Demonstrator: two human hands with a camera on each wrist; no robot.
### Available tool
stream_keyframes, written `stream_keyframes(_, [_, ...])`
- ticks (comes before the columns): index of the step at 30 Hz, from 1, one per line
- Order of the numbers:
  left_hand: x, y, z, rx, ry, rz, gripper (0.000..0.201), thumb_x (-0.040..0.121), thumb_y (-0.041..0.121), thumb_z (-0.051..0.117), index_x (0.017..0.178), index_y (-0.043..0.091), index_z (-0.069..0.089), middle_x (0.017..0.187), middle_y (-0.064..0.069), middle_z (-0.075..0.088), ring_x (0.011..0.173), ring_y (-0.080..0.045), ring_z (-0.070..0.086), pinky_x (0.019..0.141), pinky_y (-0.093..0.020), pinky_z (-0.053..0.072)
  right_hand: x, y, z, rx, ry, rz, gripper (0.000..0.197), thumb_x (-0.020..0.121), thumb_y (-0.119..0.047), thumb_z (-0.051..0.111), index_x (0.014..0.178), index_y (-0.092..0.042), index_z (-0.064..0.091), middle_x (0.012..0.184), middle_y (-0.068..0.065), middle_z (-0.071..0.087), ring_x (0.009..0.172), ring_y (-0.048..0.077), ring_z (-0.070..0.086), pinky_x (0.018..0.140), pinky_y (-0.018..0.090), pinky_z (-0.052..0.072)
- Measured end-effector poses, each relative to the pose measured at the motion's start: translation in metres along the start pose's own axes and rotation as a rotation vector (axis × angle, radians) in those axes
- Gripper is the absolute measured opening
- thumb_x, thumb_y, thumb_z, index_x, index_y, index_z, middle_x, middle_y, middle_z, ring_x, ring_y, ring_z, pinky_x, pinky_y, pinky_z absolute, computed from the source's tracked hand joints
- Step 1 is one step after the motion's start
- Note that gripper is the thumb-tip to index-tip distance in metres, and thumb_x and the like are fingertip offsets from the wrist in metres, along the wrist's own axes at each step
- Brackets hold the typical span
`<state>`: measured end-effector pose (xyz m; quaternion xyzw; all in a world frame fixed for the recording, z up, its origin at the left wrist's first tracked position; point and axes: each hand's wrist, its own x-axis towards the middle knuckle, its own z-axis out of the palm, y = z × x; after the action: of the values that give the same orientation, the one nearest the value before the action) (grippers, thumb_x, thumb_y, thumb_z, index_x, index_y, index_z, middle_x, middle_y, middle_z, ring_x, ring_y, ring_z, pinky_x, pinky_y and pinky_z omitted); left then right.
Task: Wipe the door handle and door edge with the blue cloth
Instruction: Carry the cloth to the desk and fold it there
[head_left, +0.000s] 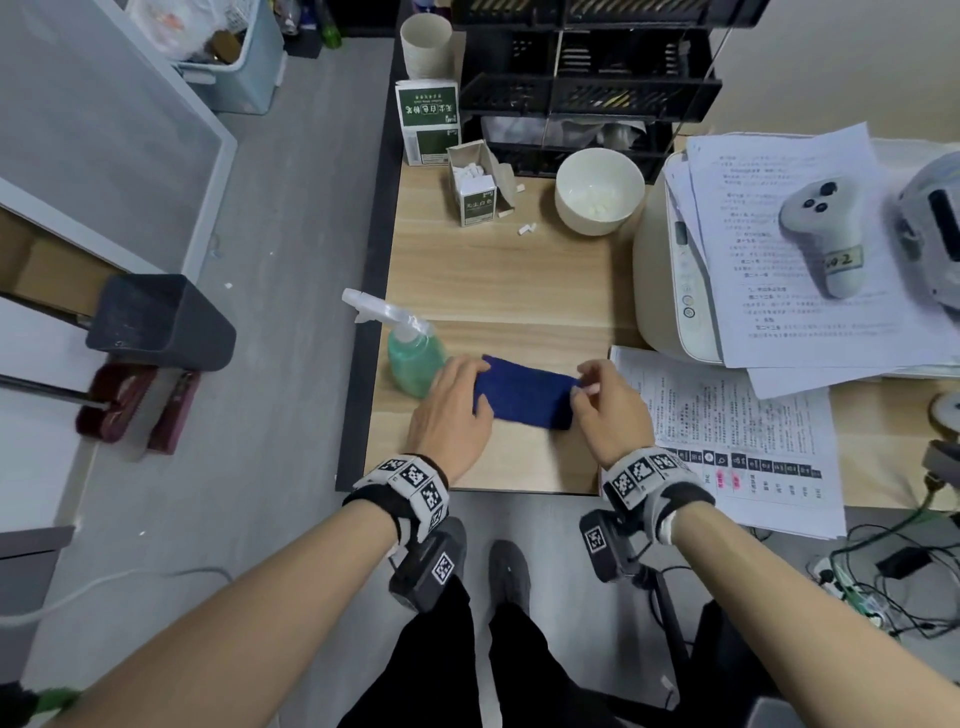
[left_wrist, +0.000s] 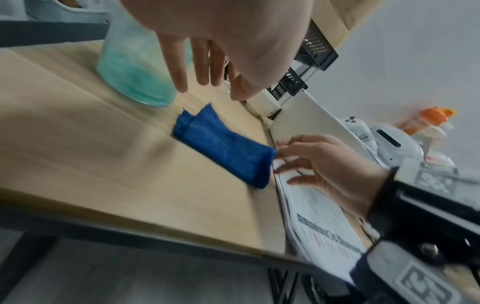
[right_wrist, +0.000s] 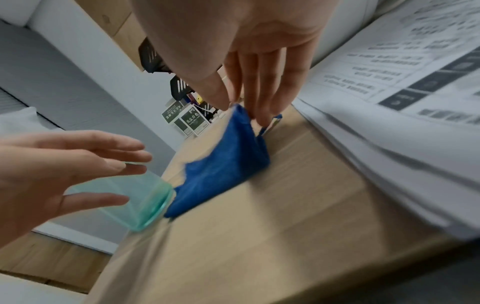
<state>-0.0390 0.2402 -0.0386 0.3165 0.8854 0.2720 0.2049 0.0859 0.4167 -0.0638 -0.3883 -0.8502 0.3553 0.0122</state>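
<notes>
- While the person stands at the near edge of the wooden bench (head_left: 498, 291), the blue cloth (head_left: 524, 392) lies folded flat on it, near the front edge, between the two hands
- Right hand (head_left: 613, 410): thumb and forefinger pinch the cloth's right end, which the right wrist view shows lifted slightly off the wood; the remaining fingers (right_wrist: 275, 96) are only loosely bent
- Left hand (head_left: 452, 410) sits over the cloth's left end with its fingers (left_wrist: 179, 67) straight and spread, holding nothing; the left wrist view shows the fingertips above the cloth rather than gripping it, and whether they touch it I cannot tell
- Just left of the cloth stands a translucent green spray bottle (head_left: 413, 353) with a white trigger head, upright, close beside the left hand
- Right of the cloth, printed paper sheets (head_left: 727, 441) lie on the bench, overhanging its front edge
- Farther back sit a white bowl (head_left: 597, 189), an opened small chalk box (head_left: 475, 187) with white pieces scattered near it, and a larger green-and-white box (head_left: 428, 122)
- A black slotted rack (head_left: 587, 83) stands at the far end
- At the right a beige printer (head_left: 670, 280) carries a stack of papers with a grey handheld controller (head_left: 826, 234) resting on top
- No door handle or door edge can be made out in any view
</notes>
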Motion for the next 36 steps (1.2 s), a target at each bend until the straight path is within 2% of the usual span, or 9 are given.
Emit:
stream_keyframes(3, [-0.012, -0.007, 0.004, 0.060, -0.083, 0.069, 0.045, 0.091, 0.010, 0.050, 0.135, 0.018, 0.050, 0.146, 0.008, 0.040, 0.133, -0.009, 0.038, 0.097, -0.029, 0.045, -0.008, -0.002, 0.008, -0.020, 0.016, -0.209, 0.036, 0.092, -0.016, 0.057, 0.128, -0.016, 0.053, 0.127, 0.002, 0.054, 0.113, 0.020, 0.055, 0.086, 0.036, 0.050])
stream_keyframes(7, [-0.029, -0.035, -0.001, 0.034, -0.097, 0.032, 0.035, 0.091, 0.009, 0.050, 0.124, 0.018, 0.059, 0.129, 0.008, 0.053, 0.121, -0.009, 0.048, 0.095, -0.034, 0.048, -0.016, 0.005, 0.025, -0.234, -0.287, -0.582, 0.045, 0.089, -0.027, 0.048, 0.129, -0.013, 0.061, 0.137, 0.009, 0.055, 0.123, 0.029, 0.053, 0.101, 0.043, 0.049])
stream_keyframes(12, [-0.034, -0.067, -0.023, 0.034, -0.099, -0.071, 0.028, 0.091, 0.012, 0.050, 0.114, 0.021, 0.062, 0.121, 0.011, 0.059, 0.110, -0.013, 0.060, 0.088, -0.039, 0.052, -0.019, -0.016, 0.046, -0.421, -0.374, -0.496, 0.056, 0.091, -0.041, 0.035, 0.138, -0.015, 0.052, 0.145, 0.014, 0.042, 0.124, 0.036, 0.043, 0.100, 0.049, 0.047])
stream_keyframes(15, [-0.035, -0.076, -0.029, 0.031, -0.117, -0.051, 0.026, 0.091, 0.012, 0.049, 0.111, 0.022, 0.063, 0.120, 0.014, 0.058, 0.106, -0.015, 0.061, 0.086, -0.041, 0.053, -0.016, -0.040, 0.049, -0.235, -0.511, -0.430, 0.055, 0.094, -0.042, 0.041, 0.143, -0.016, 0.049, 0.140, 0.007, 0.043, 0.120, 0.030, 0.048, 0.100, 0.044, 0.045])
stream_keyframes(20, [-0.040, -0.073, -0.025, 0.044, -0.285, 0.138, 0.046, 0.089, 0.007, 0.048, 0.133, 0.017, 0.057, 0.142, 0.006, 0.049, 0.132, -0.014, 0.045, 0.109, -0.036, 0.040, 0.016, -0.104, 0.025, 0.103, -0.196, -0.419, 0.061, 0.088, -0.041, 0.070, 0.141, -0.023, 0.046, 0.132, -0.006, 0.052, 0.093, 0.010, 0.057, 0.085, 0.030, 0.049])
stream_keyframes(23, [-0.038, -0.064, -0.010, 0.208, -0.442, 0.334, 0.065, 0.088, 0.009, 0.046, 0.151, 0.019, 0.038, 0.163, 0.001, 0.024, 0.150, -0.017, 0.019, 0.122, -0.027, 0.015, 0.031, -0.148, 0.017, 0.120, -0.204, -0.564, 0.070, 0.080, -0.046, 0.078, 0.140, -0.025, 0.048, 0.126, -0.008, 0.055, 0.083, -0.004, 0.052, 0.076, 0.022, 0.044])
stream_keyframes(25, [-0.036, -0.060, 0.002, 0.374, -0.497, 0.428, 0.070, 0.088, 0.013, 0.046, 0.155, 0.019, 0.029, 0.167, 0.000, 0.013, 0.154, -0.017, 0.009, 0.124, -0.032, 0.013, 0.037, -0.166, 0.018, 0.097, -0.207, -0.627, 0.059, 0.081, -0.043, 0.077, 0.133, -0.024, 0.057, 0.119, -0.008, 0.058, 0.081, -0.013, 0.048, 0.073, 0.024, 0.043])
stream_keyframes(29, [-0.035, -0.057, 0.007, 0.571, -0.483, 0.456, 0.076, 0.086, 0.015, 0.046, 0.157, 0.015, 0.019, 0.167, 0.000, 0.011, 0.154, -0.020, 0.007, 0.121, -0.039, 0.017, 0.045, -0.176, 0.019, 0.060, -0.142, -0.671, 0.026, 0.090, -0.039, 0.067, 0.106, -0.018, 0.071, 0.101, -0.006, 0.064, 0.065, 0.009, 0.052, 0.069, 0.043, 0.051])
stream_keyframes(36, [-0.064, -0.099, -0.026, 0.507, -0.479, 0.350, 0.069, 0.091, 0.012, 0.046, 0.156, 0.013, 0.025, 0.166, 0.000, 0.016, 0.155, -0.020, 0.006, 0.124, -0.036, 0.010, 0.065, -0.171, -0.012, 0.242, 0.047, -0.632, 0.032, 0.093, -0.035, 0.067, 0.091, -0.003, 0.071, 0.086, 0.008, 0.062, 0.073, 0.024, 0.054, 0.064, 0.043, 0.048])
